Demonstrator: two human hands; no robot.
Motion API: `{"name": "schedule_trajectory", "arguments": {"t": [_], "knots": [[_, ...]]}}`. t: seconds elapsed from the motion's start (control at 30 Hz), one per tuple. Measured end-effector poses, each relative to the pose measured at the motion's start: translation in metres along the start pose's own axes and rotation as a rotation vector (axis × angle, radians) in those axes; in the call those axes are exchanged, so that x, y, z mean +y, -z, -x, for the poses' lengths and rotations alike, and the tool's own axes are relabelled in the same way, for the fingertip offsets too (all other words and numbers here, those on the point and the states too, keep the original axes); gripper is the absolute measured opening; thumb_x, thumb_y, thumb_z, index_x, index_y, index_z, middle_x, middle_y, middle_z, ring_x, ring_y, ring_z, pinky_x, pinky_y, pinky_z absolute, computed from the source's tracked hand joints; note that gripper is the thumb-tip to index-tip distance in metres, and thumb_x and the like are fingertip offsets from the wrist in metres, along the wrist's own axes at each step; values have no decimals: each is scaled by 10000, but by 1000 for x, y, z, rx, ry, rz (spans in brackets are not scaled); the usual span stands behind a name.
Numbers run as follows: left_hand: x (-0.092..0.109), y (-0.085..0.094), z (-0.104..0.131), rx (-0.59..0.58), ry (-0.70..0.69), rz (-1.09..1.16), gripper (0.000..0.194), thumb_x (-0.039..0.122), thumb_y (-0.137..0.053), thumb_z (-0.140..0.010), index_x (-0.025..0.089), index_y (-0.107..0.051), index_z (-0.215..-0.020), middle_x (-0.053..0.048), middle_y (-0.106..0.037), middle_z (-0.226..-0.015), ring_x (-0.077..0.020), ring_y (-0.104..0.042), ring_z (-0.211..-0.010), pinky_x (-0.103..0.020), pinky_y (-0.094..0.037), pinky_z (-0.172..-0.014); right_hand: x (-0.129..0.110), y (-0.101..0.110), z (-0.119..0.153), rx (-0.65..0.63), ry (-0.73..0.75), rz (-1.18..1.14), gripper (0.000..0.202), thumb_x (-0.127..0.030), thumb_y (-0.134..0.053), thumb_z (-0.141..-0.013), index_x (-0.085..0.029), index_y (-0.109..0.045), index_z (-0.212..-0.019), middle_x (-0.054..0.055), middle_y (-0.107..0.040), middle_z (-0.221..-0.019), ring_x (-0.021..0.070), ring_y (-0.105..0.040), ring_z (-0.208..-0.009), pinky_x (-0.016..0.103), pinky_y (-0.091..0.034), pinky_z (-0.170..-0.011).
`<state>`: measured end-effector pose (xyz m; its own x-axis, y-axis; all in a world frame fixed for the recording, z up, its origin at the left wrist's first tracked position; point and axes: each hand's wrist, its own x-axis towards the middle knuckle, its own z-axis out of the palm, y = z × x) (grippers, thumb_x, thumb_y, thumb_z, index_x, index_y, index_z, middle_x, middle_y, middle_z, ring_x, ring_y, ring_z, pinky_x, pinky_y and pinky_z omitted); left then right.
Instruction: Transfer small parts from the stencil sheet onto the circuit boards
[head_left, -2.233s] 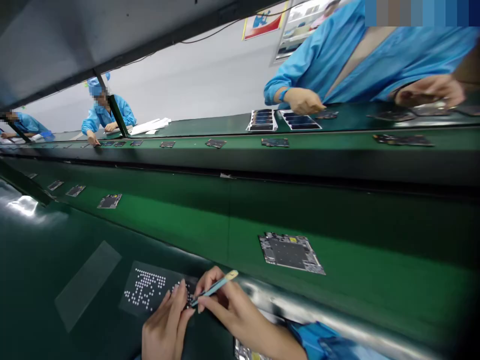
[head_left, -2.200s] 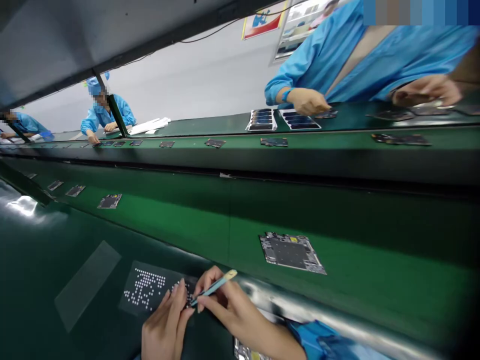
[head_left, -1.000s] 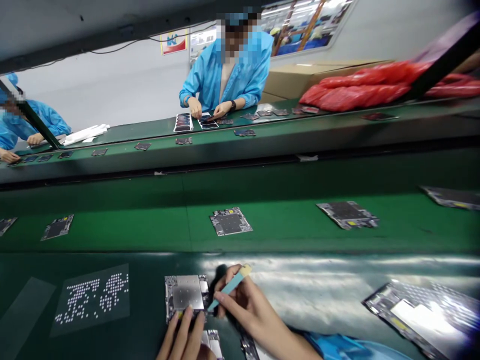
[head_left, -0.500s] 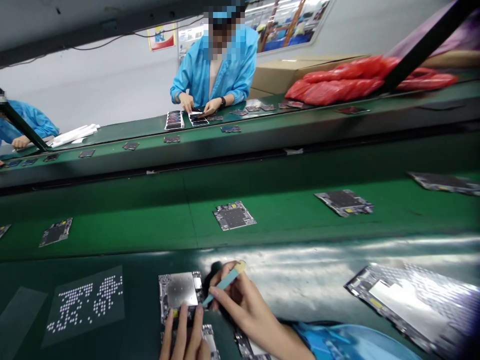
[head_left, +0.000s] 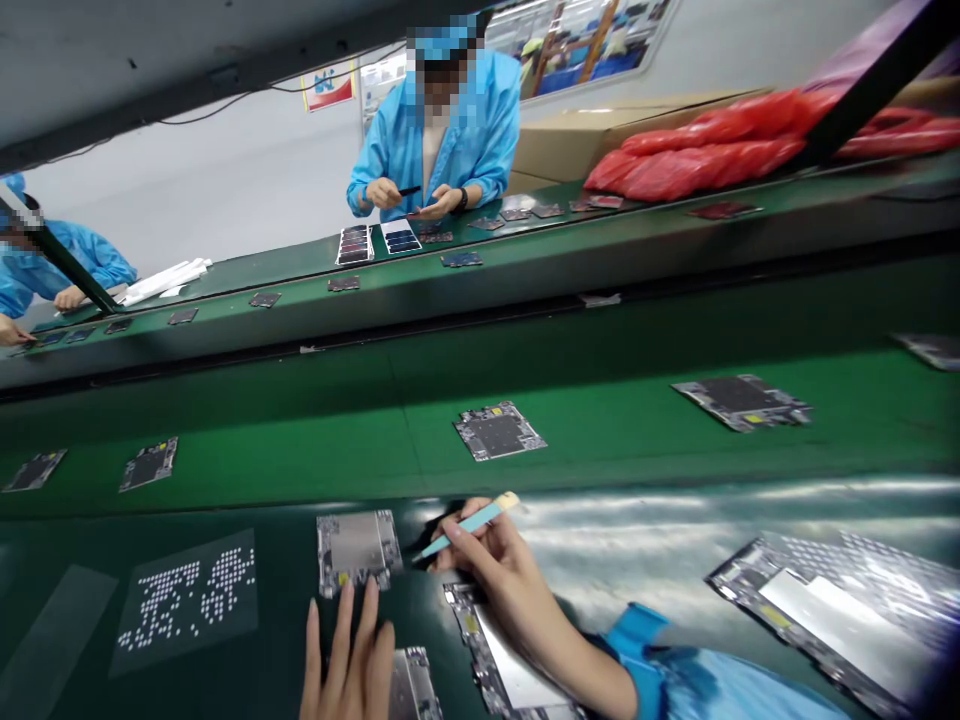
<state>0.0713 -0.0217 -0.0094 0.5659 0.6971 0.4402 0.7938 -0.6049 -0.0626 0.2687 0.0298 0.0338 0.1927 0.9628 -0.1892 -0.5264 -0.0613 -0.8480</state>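
A circuit board (head_left: 358, 548) with a silver metal shield lies flat on the dark green bench at the lower middle. At its lower edge are the fingertips of my left hand (head_left: 351, 650), stretched out and spread. My right hand (head_left: 499, 560) pinches light-blue tweezers (head_left: 469, 523) with a yellowish end, their tip pointing left, a little right of the board and apart from it. Under my right wrist lies another board (head_left: 517, 655) with a white shield, partly hidden. One more board (head_left: 416, 685) sits at the bottom beside my left hand, partly covered by it.
At left, a clear sheet of small white dots (head_left: 191, 605) lies beside a plain sheet (head_left: 56, 640). Stacked boards and dotted sheets (head_left: 840, 620) stand at right. Several boards lie on the green belt (head_left: 300, 430) beyond. Across it, a co-worker (head_left: 442, 130) sits near red bags (head_left: 705, 145).
My right hand and the tweezers have moved slightly up and away from the board. My left hand has slid down to its lower edge. The belt boards appear shifted right.
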Motion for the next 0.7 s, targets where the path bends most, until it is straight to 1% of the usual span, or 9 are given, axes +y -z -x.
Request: {"name": "schedule_trajectory", "arguments": {"t": [0.07, 0.1, 0.17, 0.27, 0.33, 0.4, 0.5, 0.6, 0.7], "knots": [[-12, 1, -38, -113, -16, 47, 436, 435, -468, -882, 164, -487, -1223, -105, -428, -1414, -319, -375, -1303, -569, -374, -1002, -1, 0, 1, 15, -20, -4, 382, -419, -781, -662, -221, -473, -775, -66, -630, -549, 119, -606, -501, 236, -478, -550], [-18, 1, -59, -149, 39, 51, 446, 424, -456, -892, 147, -464, -1241, -115, -402, -1430, -326, -360, -1310, -584, -384, -988, -2, 0, 1, 19, -30, 1, 386, -426, -783, -655, -220, -478, -770, -63, -629, -539, 121, -602, -496, 238, -475, -548], [-26, 1, -97, -206, 73, 76, 436, 410, -433, -906, 110, -463, -1221, -157, -441, -1397, -336, -366, -1304, -612, -363, -996, -2, 1, 1, 23, -52, 18, 383, -430, -785, -651, -219, -488, -771, -56, -627, -514, 130, -598, -489, 242, -471, -545], [-30, 7, -124, -240, 95, 122, 380, 398, -438, -907, 121, -493, -1162, -161, -475, -1370, -338, -378, -1296, -628, -337, -1012, -1, 5, -2, 45, -76, 29, 398, -436, -797, -630, -225, -498, -785, -54, -618, -490, 148, -598, -483, 254, -476, -540], [-31, 17, -113, -216, 75, 161, 347, 369, -438, -913, 149, -481, -1178, -125, -454, -1395, -307, -369, -1307, -579, -367, -1021, 0, 8, -3, 59, -75, 40, 414, -457, -800, -613, -230, -499, -784, -53, -616, -489, 152, -598, -482, 256, -482, -533], [-36, 29, -85, -138, 112, 176, 324, 318, -431, -920, 173, -462, -1208, -91, -477, -1382, -266, -411, -1286, -509, -417, -1013, 0, 9, -2, 49, -66, 83, 419, -475, -797, -607, -231, -506, -785, -51, -615, -491, 149, -598, -481, 252, -488, -533], [-58, 41, -32, 41, 400, 145, 265, 269, -404, -928, 207, -509, -1164, -62, -578, -1285, -254, -556, -1157, -427, -537, -899, -5, 7, 7, -13, -59, 177, 389, -472, -781, -634, -225, -529, -798, -31, -642, -570, 144, -614, -506, 255, -505, -563], [-84, 40, 5, 89, 650, 183, 364, 332, -438, -917, 273, -478, -1274, 0, -576, -1284, -263, -616, -1073, -346, -625, -673, -12, -3, 18, -162, -107, 248, 327, -460, -735, -701, -219, -546, -815, -1, -662, -713, 147, -637, -553, 273, -525, -598], [-93, 29, 16, 112, 635, 252, 421, 366, -457, -917, 325, -432, -1335, 37, -616, -1227, -242, -636, -1041, -341, -619, -727, -13, -22, 21, -358, -192, 275, 275, -444, -675, -769, -221, -535, -849, 10, -641, -787, 148, -640, -595, 289, -536, -605]]}}
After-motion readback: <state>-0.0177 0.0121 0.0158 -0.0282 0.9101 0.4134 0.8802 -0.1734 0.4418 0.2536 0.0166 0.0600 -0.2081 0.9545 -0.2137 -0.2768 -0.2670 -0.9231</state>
